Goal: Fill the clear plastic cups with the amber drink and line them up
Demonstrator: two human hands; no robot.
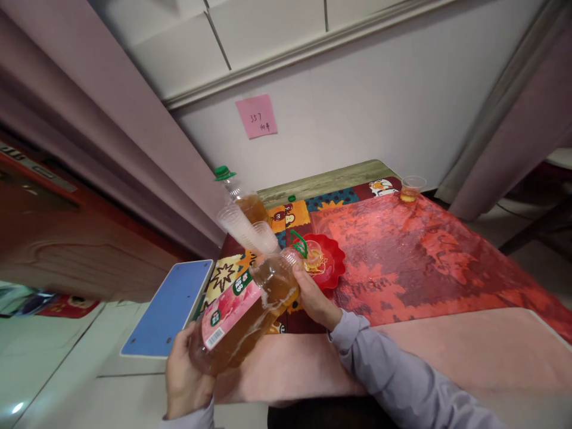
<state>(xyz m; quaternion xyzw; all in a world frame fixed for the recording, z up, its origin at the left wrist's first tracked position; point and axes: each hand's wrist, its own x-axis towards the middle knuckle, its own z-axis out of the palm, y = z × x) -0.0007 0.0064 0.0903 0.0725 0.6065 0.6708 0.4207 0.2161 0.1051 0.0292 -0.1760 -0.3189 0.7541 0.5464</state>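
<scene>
A large bottle of amber drink (263, 322) with a pink label lies tilted between my two hands, its neck toward the far side. My left hand (187, 369) cups the bottle's base. Around the shoulder just below the neck, my right hand (313, 296) is closed on it. A green carrying loop (299, 243) sticks up at the neck. Beyond the neck, a clear plastic cup (314, 253) stands in a red scalloped dish (337, 268). The bottle's mouth is hard to make out, so I cannot tell whether drink flows.
Stacked clear cups (239, 225) lean left of the dish, before a second bottle with a green cap (224, 173). A loose green cap (292, 198) lies behind. At the far right corner stands a cup of amber drink (409, 189). A blue board (167, 310) sits left.
</scene>
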